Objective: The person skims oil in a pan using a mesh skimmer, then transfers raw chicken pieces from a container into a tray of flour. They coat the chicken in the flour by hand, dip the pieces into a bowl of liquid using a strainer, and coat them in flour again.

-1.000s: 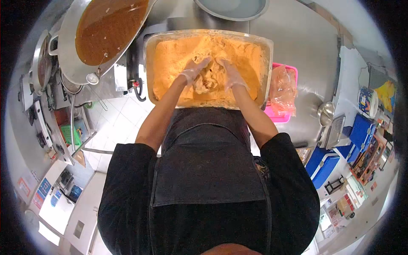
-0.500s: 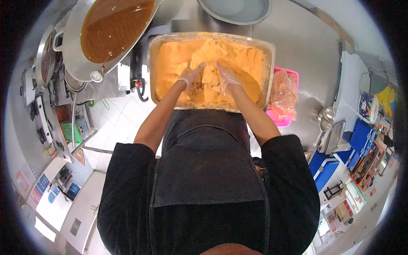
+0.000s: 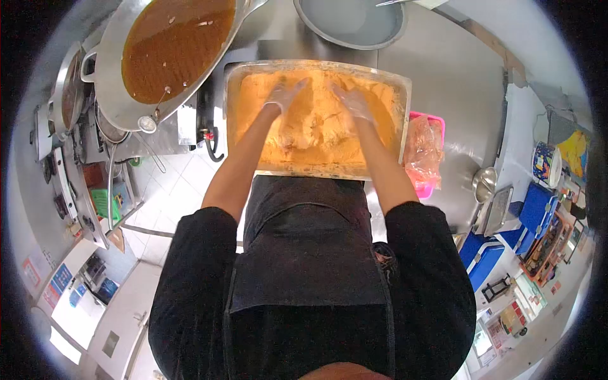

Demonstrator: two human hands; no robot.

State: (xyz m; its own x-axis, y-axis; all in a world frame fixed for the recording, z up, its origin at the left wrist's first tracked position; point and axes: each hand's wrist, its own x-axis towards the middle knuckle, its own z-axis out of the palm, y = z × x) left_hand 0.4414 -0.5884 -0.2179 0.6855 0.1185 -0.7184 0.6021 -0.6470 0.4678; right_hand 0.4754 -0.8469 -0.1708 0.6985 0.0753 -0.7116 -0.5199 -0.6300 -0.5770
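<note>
Left hand (image 3: 283, 98) and right hand (image 3: 356, 105) have moved wider apart over orange powder (image 3: 311, 117) in the rectangular tub (image 3: 406, 101), fingers spread, nothing visibly pinched; pale lumps exposed a second ago look mostly covered, centre still ridged, coating underneath not visible.

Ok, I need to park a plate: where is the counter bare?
The widest bare patch of counter lies beyond the pink tray, right of the gray basin; a narrower one runs between pink tray and metal bowls. Crowded: left of the orange-powder tub, by the big pot.
</note>
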